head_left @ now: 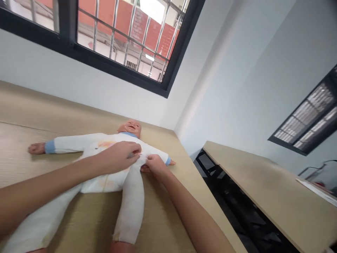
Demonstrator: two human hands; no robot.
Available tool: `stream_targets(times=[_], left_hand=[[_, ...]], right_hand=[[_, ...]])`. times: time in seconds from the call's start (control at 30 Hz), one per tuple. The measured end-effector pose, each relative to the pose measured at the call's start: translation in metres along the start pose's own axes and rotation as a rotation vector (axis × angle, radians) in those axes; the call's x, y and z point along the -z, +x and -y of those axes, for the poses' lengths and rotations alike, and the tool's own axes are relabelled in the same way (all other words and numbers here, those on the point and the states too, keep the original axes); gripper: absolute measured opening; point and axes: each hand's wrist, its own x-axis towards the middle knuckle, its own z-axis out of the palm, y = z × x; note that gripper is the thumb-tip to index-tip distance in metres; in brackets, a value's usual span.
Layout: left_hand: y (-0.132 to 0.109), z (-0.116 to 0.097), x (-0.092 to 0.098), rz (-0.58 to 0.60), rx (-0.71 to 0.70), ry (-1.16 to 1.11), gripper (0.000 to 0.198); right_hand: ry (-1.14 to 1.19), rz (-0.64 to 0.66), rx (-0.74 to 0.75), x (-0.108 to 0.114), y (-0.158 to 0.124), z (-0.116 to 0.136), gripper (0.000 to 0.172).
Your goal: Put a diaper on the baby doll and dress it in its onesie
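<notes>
Cloth legs of the doll [105, 182] are pointing back toward the person, splayed on the bench [163, 218], so its long axis is running from near to far with the head [130, 127] at the far end, close to the wall [79, 88]. It is lying face up, both arms stretched out sideways across the bench. Both forearms are reaching in over the legs, the left one crossing from the near left and the right one coming up from below. The left hand [119, 156] is resting on the belly of the white suit [92, 144], its fingers [133, 153] curled down and closed on a fold of the cloth. The right hand [156, 165] is sitting just beside it, at the doll's flank under the arm that is lying toward the person's right, its fingers [147, 162] also pinched together on the suit's edge. The two sets of fingertips are almost meeting, so the cloth they are gripping is lying between them, on the right side of the torso. The right hand is the nearer one to that edge; the left is reaching across the body to get there. Beyond the head, a barred window [126, 45] is filling the wall, and a second bench [263, 189] is standing well apart to the right.
</notes>
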Motion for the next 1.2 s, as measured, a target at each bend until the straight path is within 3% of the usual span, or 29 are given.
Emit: stream_targets(times=[0.13, 0.23, 0.43, 0.77, 0.9, 1.07, 1.13, 1.2], left_hand=[[0.006, -0.001, -0.004, -0.041, 0.080, 0.037, 0.033], [0.016, -0.002, -0.007, -0.001, 0.131, 0.103, 0.041], [0.029, 0.000, -0.006, 0.080, 0.173, 0.154, 0.010], [0.030, 0.015, -0.009, 0.003, 0.131, 0.087, 0.022], [0.032, 0.019, -0.005, 0.045, 0.151, 0.060, 0.027], [0.035, 0.017, -0.005, 0.049, 0.125, 0.111, 0.016], [0.035, 0.024, -0.012, 0.056, 0.111, 0.104, 0.012], [0.039, 0.044, -0.026, 0.056, 0.096, 0.116, 0.014]], right_hand=[[0.076, 0.042, 0.024, -0.002, -0.003, 0.005, 0.015], [0.115, 0.085, 0.048, -0.001, -0.005, 0.006, 0.019], [0.077, 0.092, -0.014, 0.005, -0.007, 0.010, 0.033], [-0.195, -0.067, -0.140, 0.011, -0.013, 0.020, 0.025], [-0.289, -0.101, -0.169, 0.017, -0.015, 0.026, 0.026], [-0.307, -0.137, -0.153, 0.025, -0.015, 0.030, 0.025], [-0.285, -0.107, -0.139, 0.024, -0.017, 0.030, 0.026], [-0.297, -0.112, -0.118, 0.023, -0.017, 0.027, 0.023]])
